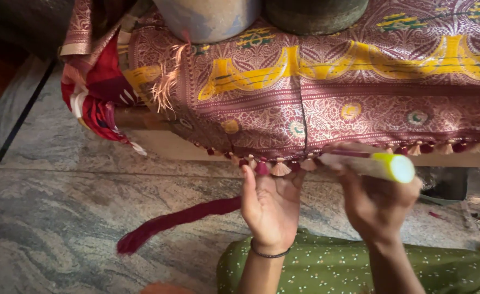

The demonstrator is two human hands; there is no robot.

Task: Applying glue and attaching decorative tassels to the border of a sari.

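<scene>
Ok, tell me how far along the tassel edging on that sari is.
Done: a row of maroon and peach tassels hangs along the sari's hem. In hand: the left hand supports that tassel while the right hand holds a yellow-tipped tool. Left: a hank of maroon thread lies unused on the floor.

Two round vessels [207, 19] sit up on the desk [163, 144]; a maroon thread bundle [169, 223] trails across the marble floor [60, 218].

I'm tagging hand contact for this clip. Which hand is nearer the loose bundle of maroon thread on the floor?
Left. The left hand is raised under the tassel fringe, just right of the maroon thread bundle; the right hand, holding a white-and-yellow tool, is farther right.
</scene>
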